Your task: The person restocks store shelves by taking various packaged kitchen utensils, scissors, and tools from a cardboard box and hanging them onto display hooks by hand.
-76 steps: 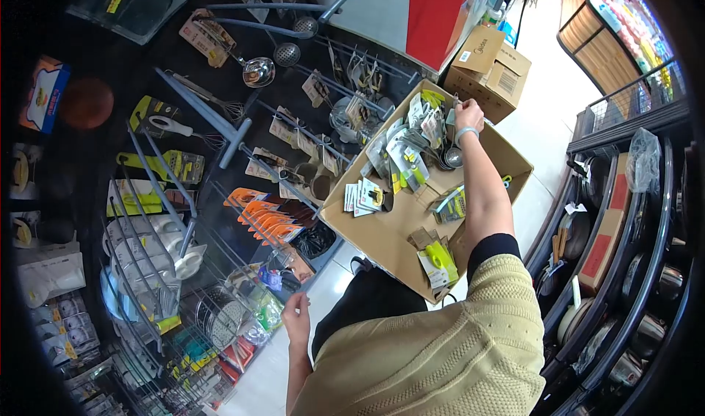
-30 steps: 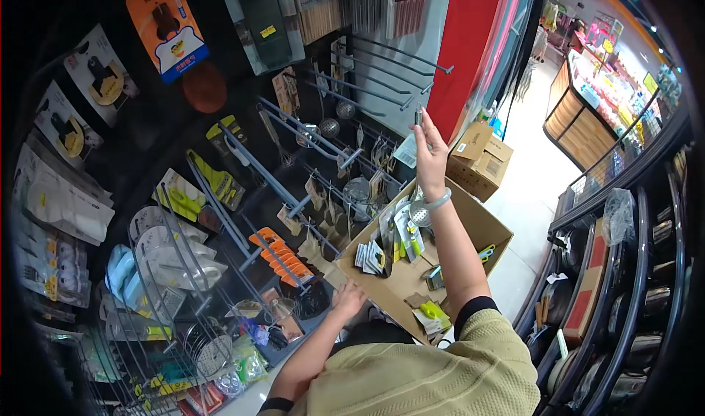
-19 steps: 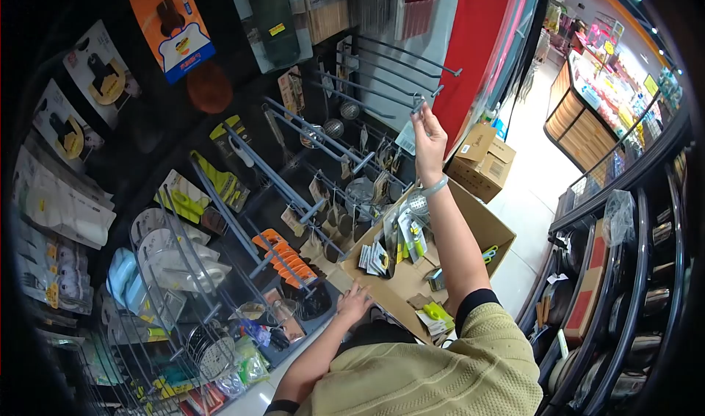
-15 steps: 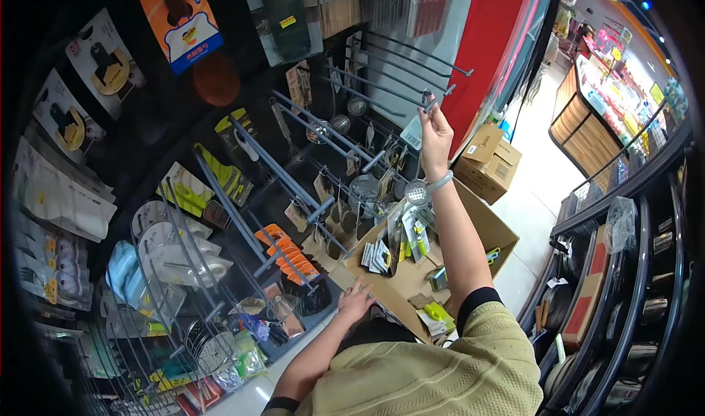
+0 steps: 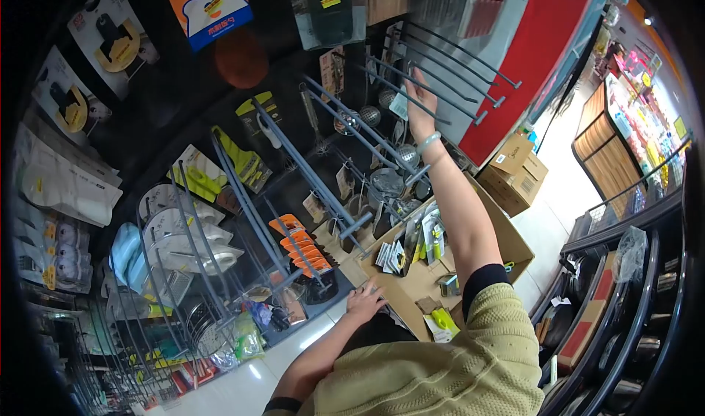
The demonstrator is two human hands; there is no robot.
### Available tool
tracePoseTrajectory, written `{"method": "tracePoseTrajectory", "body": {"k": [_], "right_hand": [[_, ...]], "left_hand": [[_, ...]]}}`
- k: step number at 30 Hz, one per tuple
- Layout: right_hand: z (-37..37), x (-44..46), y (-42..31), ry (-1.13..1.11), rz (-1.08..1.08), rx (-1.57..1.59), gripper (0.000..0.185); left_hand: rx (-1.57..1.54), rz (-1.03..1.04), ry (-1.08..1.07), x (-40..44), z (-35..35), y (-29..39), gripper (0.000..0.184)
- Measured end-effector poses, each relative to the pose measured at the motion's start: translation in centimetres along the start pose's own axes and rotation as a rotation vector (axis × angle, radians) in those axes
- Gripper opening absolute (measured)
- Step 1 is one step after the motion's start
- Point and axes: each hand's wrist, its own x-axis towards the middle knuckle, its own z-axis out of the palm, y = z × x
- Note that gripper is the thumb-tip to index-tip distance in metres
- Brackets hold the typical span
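So the metal skimmer is hanging down below the right hand, its round perforated head next to the wrist, over by the far side of the display and near the back end of the big open box. The right hand is up among the metal prongs, fingers mostly straight but pinched in close together around the top of the handle. Part of the handle is hidden by the hand, tbh. There's a pale bracelet on that wrist

The left hand is open and kinda relaxed, fingers a bit spread, resting palm down on the near left edge of the box, not gripping anything I can see

Inside the box you've got a bunch of white cards, some green packaged tools beside them, and a yellow-green packaged item down at the near end. Left of the box there's a row of orange-topped packs on a prong, and higher up a whisk hangs on the dark display. Behind the right hand is a red panel, with a smaller carton on the floor just past the box
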Motion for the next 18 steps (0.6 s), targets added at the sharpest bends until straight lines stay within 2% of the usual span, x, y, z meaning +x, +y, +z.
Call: {"method": "tracePoseTrajectory", "body": {"k": [8,9,10,12,14,15,17,18], "right_hand": [[6.1,4.0,3.6,-0.011,-0.064,-0.134,0.036],[6.3,4.1,3.4,-0.043,-0.070,-0.056,0.036],[6.2,4.4,3.3,-0.078,-0.038,-0.133,0.036],[6.8,4.9,6.0,-0.048,-0.057,-0.040,0.036],[5.9,3.9,3.6,-0.027,0.003,0.031,0.034],[4.5,3.1,0.0,-0.077,0.048,-0.244,0.047],[1.3,3.0,1.6,-0.202,-0.043,-0.197,0.056],[-0.6,2.5,2.8,-0.273,0.004,-0.054,0.053]], "left_hand": [[-0.013,0.012,0.048,-0.1,0.1,-0.2,0.042],[-0.005,0.016,0.060,-0.1,0.0,-0.2,0.042],[0.001,0.011,0.066,-0.1,0.1,-0.3,0.041],[0.008,0.012,0.068,0.1,0.3,-0.3,0.041],[0.008,-0.014,0.049,0.3,0.5,-0.2,0.041],[0.024,-0.001,0.067,0.3,0.8,-0.4,0.041],[-0.006,0.031,0.096,0.4,1.1,-0.4,0.041],[-0.045,0.044,0.108,0.4,1.1,-0.5,0.041]]}}
